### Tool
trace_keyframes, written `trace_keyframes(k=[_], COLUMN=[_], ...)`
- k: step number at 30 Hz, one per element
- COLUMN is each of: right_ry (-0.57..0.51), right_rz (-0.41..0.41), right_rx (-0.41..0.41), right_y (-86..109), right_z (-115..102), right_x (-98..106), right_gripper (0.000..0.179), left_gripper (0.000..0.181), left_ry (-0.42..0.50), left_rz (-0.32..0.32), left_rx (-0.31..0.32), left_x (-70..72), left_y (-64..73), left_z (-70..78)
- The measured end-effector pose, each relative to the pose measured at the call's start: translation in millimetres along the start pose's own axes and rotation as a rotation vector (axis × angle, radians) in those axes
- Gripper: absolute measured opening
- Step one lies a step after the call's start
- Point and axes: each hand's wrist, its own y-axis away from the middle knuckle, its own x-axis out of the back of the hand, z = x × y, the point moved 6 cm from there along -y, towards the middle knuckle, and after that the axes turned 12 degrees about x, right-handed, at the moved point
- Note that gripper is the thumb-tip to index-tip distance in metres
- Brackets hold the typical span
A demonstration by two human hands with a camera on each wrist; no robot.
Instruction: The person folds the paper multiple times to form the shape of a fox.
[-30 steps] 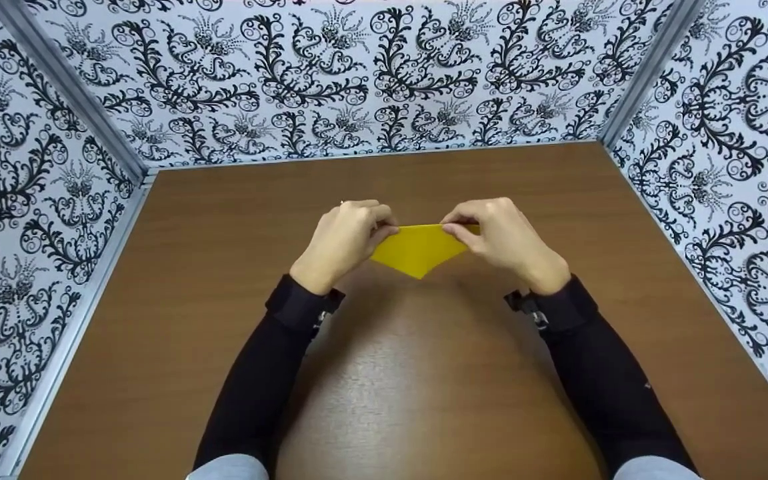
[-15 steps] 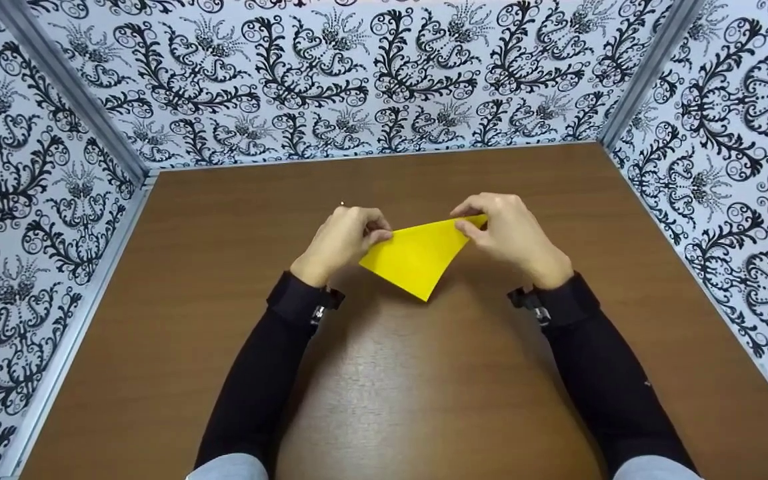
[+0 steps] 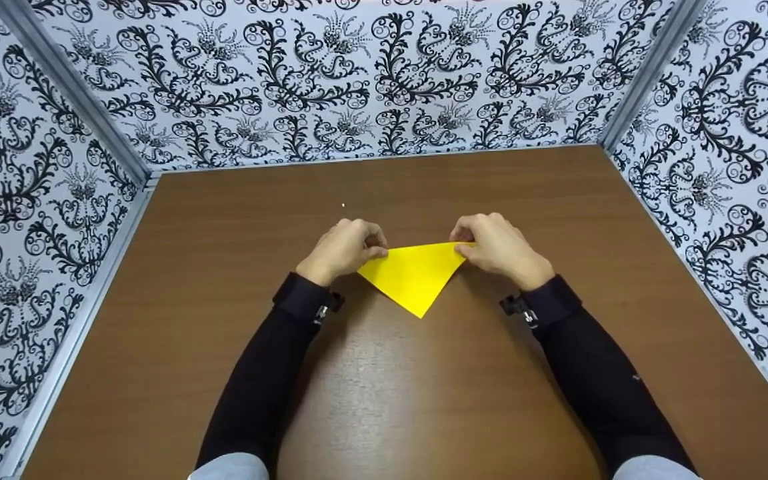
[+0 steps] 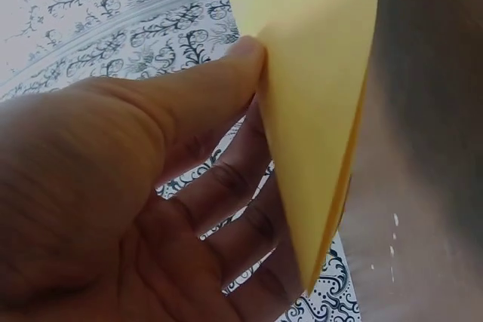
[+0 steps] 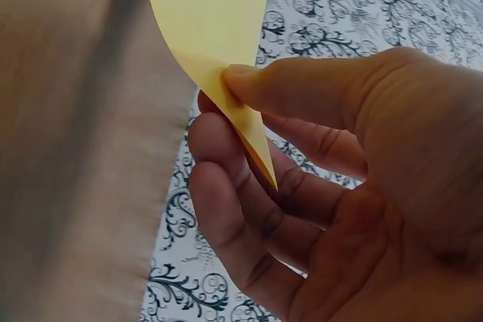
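Yellow paper (image 3: 417, 275) pinched near both ends
The left hand (image 3: 343, 251) and right hand (image 3: 503, 252) each grip it between thumb and fingers — a thin, smooth sheet, folded into a triangle — held over the brown, wood-grained, faintly glossy table (image 3: 417, 400)

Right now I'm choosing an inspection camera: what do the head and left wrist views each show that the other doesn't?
Head only: the black sleeves and near tip of the yellow paper. Left wrist only: the palm side of the left hand and the paper's layered edge. Both: the paper, left hand and scroll-patterned wall.
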Motion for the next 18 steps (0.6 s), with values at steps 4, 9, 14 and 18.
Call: trace_keyframes(k=[4, 9, 14, 18], right_ry=[-0.002, -0.004, -0.003, -0.004], right_rz=[-0.014, -0.026, -0.033, -0.026], right_rx=[-0.014, -0.012, -0.026, -0.028], right_y=[-0.3, -0.6, -0.3, -0.7], right_z=[4.6, 11.3, 16.0, 19.2], right_x=[-5.8, -12.8, -15.3, -15.7], right_gripper=[0.015, 0.016, 0.016, 0.017], left_gripper=[0.014, 0.016, 0.018, 0.022], left_ry=[-0.011, -0.039, -0.095, -0.119], left_rz=[-0.008, -0.017, 0.007, 0.033], left_rx=[-0.001, -0.003, 0.011, -0.02], left_x=[-3.2, -5.9, -6.5, -7.7], left_y=[-1.5, -1.9, -0.7, 1.7], left_z=[-3.1, -5.2, -3.5, 3.8])
